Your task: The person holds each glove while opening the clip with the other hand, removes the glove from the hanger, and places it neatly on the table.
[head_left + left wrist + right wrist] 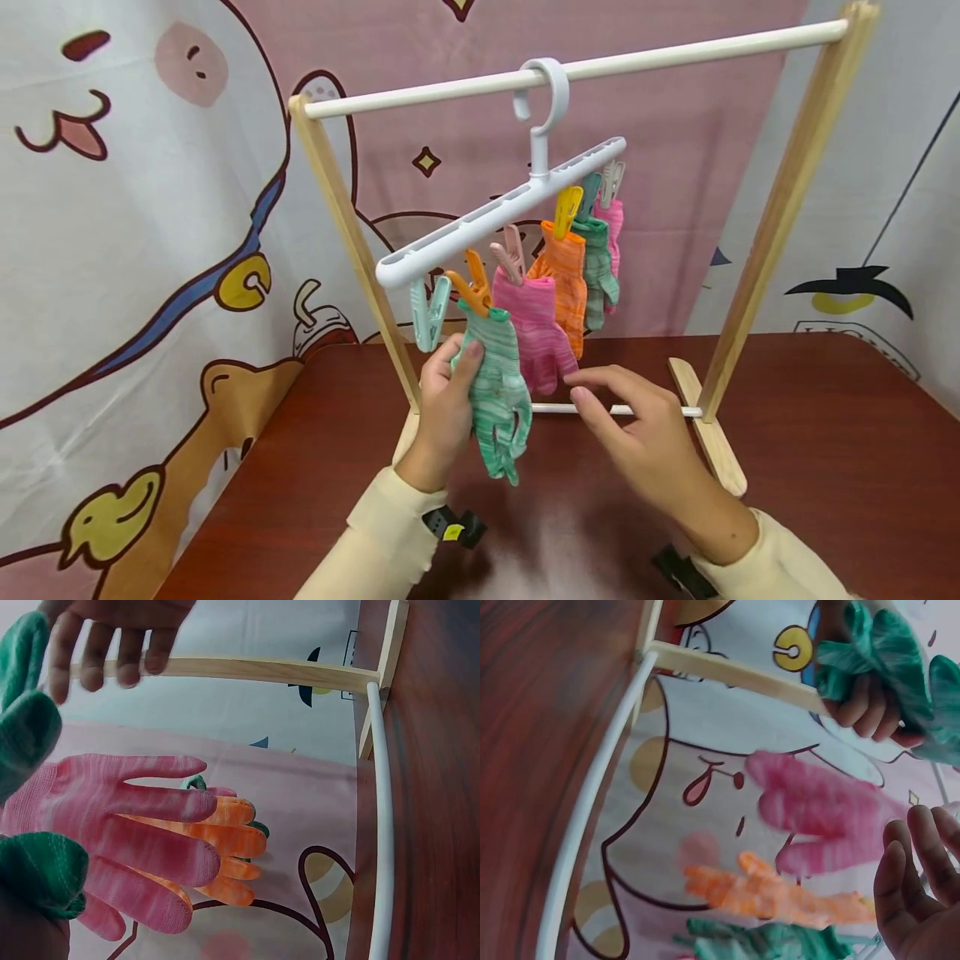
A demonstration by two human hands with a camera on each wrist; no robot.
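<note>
A white hanger (480, 223) hooks over the rod and carries a row of small knitted gloves on clothespins. My left hand (444, 412) grips the striped green glove (495, 375) nearest me, thumb on its front and fingers behind. An orange clothespin (474, 287) pinches that glove's cuff. Beside it hangs a pink glove (528, 329) from a pale pink clothespin (510, 254). My right hand (648, 433) is held with its fingertips right by the pink glove's fingers, grasping nothing; its fingers (934, 840) are loosely bent in the right wrist view.
An orange glove (564, 275), another green glove (597, 267) and a second pink glove (615, 225) hang farther back. A mint clothespin (430, 312) hangs at the hanger's near end. The wooden rack (787, 208) stands on a dark red table (840, 450) before a cartoon-printed cloth.
</note>
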